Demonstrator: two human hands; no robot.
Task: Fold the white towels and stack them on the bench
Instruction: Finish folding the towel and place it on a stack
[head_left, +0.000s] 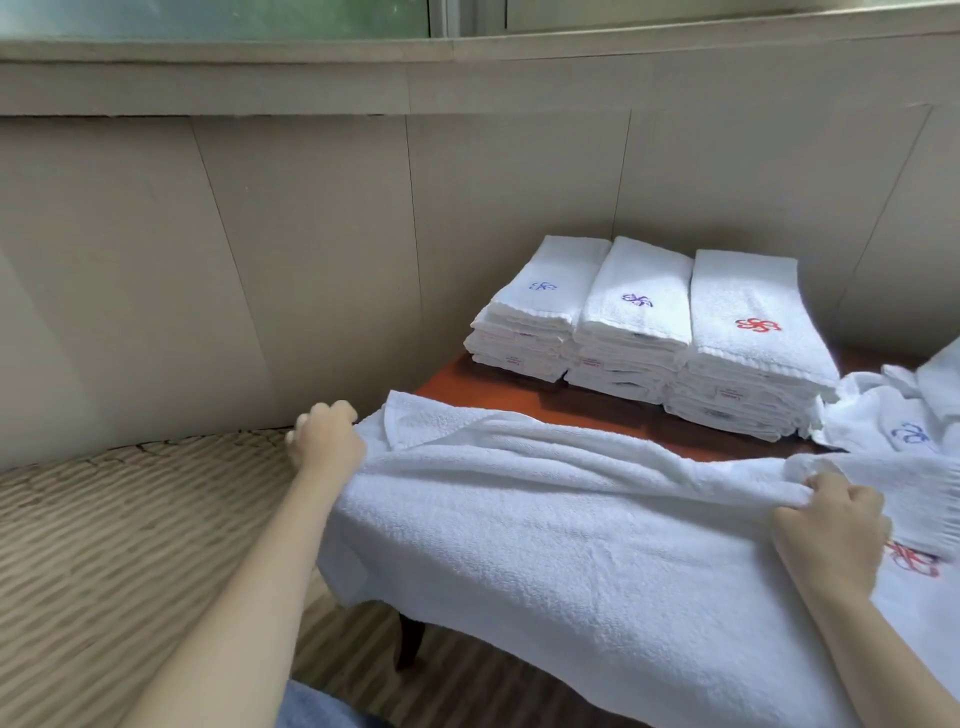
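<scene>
- Head view: a white towel (561, 525) lies spread across the bench (519, 397), its near edge hanging over.
- Left hand (324, 439) pinches its far-left edge; right hand (828, 530) grips a bunched fold.
- Behind stand three folded stacks (649, 332), so much seems done.
- Unfolded towels (904, 415) wait at right.

Single head-worn view, angled forward and down, close over the bench (524, 397), wall just beyond.
</scene>
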